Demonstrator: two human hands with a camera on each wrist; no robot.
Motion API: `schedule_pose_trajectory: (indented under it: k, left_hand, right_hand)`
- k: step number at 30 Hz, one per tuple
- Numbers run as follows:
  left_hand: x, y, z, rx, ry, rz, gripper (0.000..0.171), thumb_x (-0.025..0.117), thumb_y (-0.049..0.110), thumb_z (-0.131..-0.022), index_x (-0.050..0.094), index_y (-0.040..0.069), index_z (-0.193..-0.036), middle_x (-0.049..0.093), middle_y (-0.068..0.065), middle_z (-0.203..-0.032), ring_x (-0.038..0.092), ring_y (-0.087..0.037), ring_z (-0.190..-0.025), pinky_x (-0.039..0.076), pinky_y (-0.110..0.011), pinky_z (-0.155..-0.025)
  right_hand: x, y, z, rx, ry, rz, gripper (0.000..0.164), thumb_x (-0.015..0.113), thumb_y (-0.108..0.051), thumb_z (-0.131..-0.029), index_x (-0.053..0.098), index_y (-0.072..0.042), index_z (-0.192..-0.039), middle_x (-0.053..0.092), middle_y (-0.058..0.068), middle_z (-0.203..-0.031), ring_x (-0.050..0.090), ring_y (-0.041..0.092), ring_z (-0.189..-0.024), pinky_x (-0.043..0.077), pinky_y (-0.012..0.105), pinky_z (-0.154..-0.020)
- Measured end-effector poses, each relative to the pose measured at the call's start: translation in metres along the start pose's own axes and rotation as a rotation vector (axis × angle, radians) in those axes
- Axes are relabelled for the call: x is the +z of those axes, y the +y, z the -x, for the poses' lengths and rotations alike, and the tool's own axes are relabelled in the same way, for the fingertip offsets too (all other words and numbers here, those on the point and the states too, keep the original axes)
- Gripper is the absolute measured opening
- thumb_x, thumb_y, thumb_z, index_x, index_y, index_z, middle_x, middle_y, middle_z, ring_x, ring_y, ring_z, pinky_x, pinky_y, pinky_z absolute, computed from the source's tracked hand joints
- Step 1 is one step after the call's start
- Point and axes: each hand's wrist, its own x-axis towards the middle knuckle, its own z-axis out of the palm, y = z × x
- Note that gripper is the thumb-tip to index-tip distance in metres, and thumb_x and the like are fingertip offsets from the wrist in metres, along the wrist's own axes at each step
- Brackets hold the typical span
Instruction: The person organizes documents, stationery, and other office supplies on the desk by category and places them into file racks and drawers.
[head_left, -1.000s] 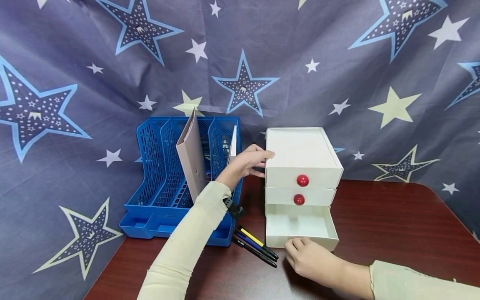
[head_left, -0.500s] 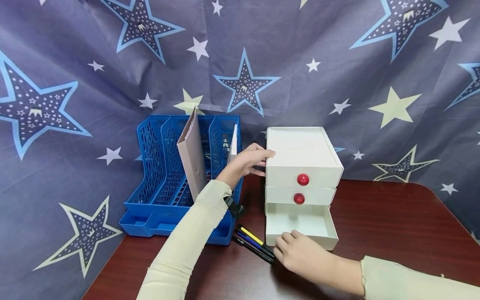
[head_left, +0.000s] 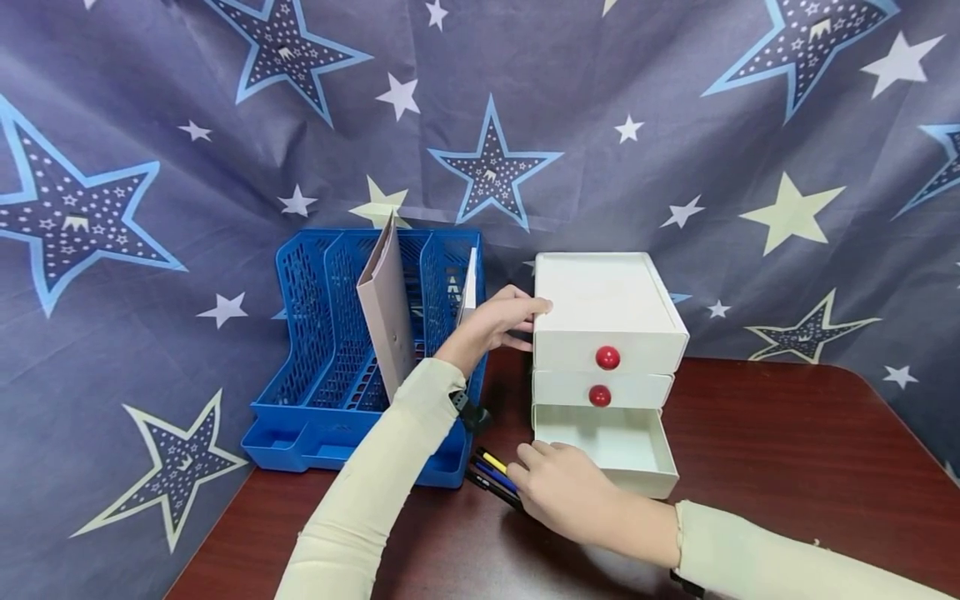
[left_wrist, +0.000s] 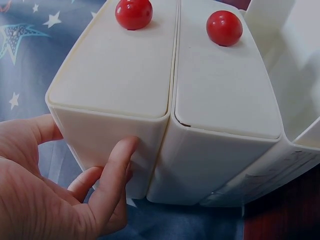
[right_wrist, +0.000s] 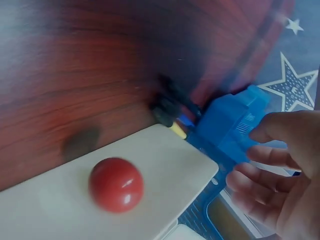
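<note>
My left hand (head_left: 504,321) rests at the upper left corner of a white drawer unit (head_left: 600,292), thumb over the top edge, fingers against the side. In the left wrist view its index finger (left_wrist: 119,160) presses the side wall. My right hand (head_left: 558,487) hovers in front of the pulled-out bottom drawer (head_left: 637,442), overlapping the black ends of several pens on the table. Yellow (head_left: 491,460), blue (head_left: 495,477) and black (head_left: 495,490) pen parts show beside it. In the right wrist view the thumb and fingers (right_wrist: 265,182) are apart, with nothing between them.
A blue desk file organizer (head_left: 300,400) stands on the left, with a beige folder (head_left: 386,308) and a thin white item in its slots. Red knobs (head_left: 607,357) stick out of the drawer fronts. A star-patterned cloth (head_left: 600,83) hangs behind the dark red table (head_left: 780,450).
My right hand has moved left from the front of the bottom drawer to over the pens. My left hand has stayed at the drawer unit's corner.
</note>
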Motion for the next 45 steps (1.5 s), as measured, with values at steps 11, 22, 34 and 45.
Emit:
schedule_pose_trajectory:
  k: [11, 22, 34, 45]
  left_hand:
    - [0.001, -0.001, 0.000, -0.018, 0.001, 0.033, 0.026, 0.065, 0.029, -0.101, 0.052, 0.007, -0.106, 0.055, -0.017, -0.137, 0.056, -0.033, -0.125, 0.055, -0.054, -0.101]
    - [0.000, 0.002, 0.000, 0.002, -0.010, 0.017, 0.027, 0.064, 0.028, -0.100, 0.063, 0.010, -0.080, 0.066, -0.010, -0.118, 0.063, -0.025, -0.108, 0.061, -0.049, -0.091]
    - [-0.001, 0.001, 0.001, -0.003, -0.024, 0.016, 0.026, 0.064, 0.028, -0.100, 0.067, 0.008, -0.084, 0.065, -0.013, -0.126, 0.062, -0.028, -0.116, 0.058, -0.052, -0.097]
    - [-0.001, -0.001, 0.002, -0.019, -0.002, 0.045, 0.033, 0.065, 0.029, -0.100, 0.049, 0.006, -0.117, 0.050, -0.017, -0.145, 0.054, -0.035, -0.132, 0.055, -0.054, -0.102]
  right_hand:
    - [0.005, -0.006, -0.016, 0.108, -0.216, -0.172, 0.020, 0.082, -0.024, -0.078, 0.065, -0.016, -0.085, 0.057, -0.004, -0.077, 0.056, 0.012, -0.067, 0.047, 0.026, -0.052]
    - [0.012, -0.008, -0.036, 0.187, -0.391, -0.272, 0.021, 0.087, -0.024, -0.070, 0.066, -0.019, -0.075, 0.059, -0.006, -0.073, 0.058, 0.008, -0.061, 0.044, 0.026, -0.048]
    - [0.025, -0.018, -0.045, 0.331, -0.447, -0.296, 0.027, 0.085, -0.017, -0.069, 0.059, -0.017, -0.063, 0.061, -0.001, -0.064, 0.059, 0.013, -0.056, 0.049, 0.030, -0.047]
    - [0.033, -0.022, -0.046, 0.362, -0.499, -0.248, 0.027, 0.085, -0.018, -0.070, 0.059, -0.016, -0.063, 0.063, -0.001, -0.062, 0.060, 0.012, -0.054, 0.050, 0.030, -0.045]
